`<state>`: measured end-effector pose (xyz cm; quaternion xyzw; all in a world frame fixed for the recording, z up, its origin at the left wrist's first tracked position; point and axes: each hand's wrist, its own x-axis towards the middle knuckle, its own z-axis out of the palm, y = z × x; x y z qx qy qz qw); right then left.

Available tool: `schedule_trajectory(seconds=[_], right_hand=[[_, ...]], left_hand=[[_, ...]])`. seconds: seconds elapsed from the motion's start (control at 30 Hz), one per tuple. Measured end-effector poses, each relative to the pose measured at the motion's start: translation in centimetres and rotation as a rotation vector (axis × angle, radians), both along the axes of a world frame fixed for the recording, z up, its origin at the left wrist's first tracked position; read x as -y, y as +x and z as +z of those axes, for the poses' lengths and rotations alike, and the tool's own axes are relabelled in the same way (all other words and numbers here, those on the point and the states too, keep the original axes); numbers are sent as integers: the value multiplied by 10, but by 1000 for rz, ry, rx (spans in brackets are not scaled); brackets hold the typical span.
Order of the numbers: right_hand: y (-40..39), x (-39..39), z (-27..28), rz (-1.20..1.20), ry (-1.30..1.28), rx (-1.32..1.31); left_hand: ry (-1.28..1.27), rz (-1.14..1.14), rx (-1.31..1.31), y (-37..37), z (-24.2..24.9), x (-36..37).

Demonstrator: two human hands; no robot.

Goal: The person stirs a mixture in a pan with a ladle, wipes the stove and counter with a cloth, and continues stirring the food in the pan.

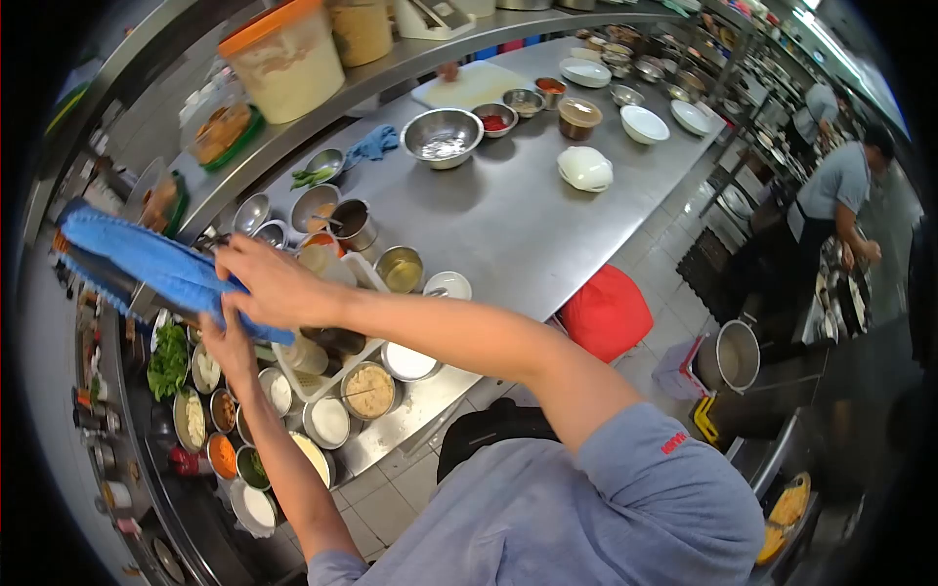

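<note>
A blue cloth (166, 264) stretches out at the left, long and folded, over a dark flat surface with a metal edge. My right hand (266, 281) reaches across from the right, its fingers curled on the near end of the cloth. Just below it, my left hand (229, 347) grips the same end from underneath, with thumb and fingers pointing up. The hands nearly meet there. Below them stand metal bowls of ingredients, with leafy greens (170, 361) and a bowl of orange shreds (223, 455). A white plastic basket (337, 369) with bottles sits beside my left forearm.
A steel table (508, 234) carries a large metal bowl (442, 138), a white cutting board (479, 86) and white bowls (645, 124). Overhead, a shelf holds an orange-lidded tub (285, 63). A red bag (608, 313) is beside the table; a person (835, 186) works at the right.
</note>
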<state>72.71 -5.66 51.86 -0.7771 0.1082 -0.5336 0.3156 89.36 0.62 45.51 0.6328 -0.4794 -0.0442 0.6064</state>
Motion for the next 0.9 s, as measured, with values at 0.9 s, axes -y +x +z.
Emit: schedule_trajectory(seconds=[0.9], right_hand=[[-437, -484, -427, -845, 2102, 571]], left_hand=[[-144, -1934, 706, -603, 16, -68]])
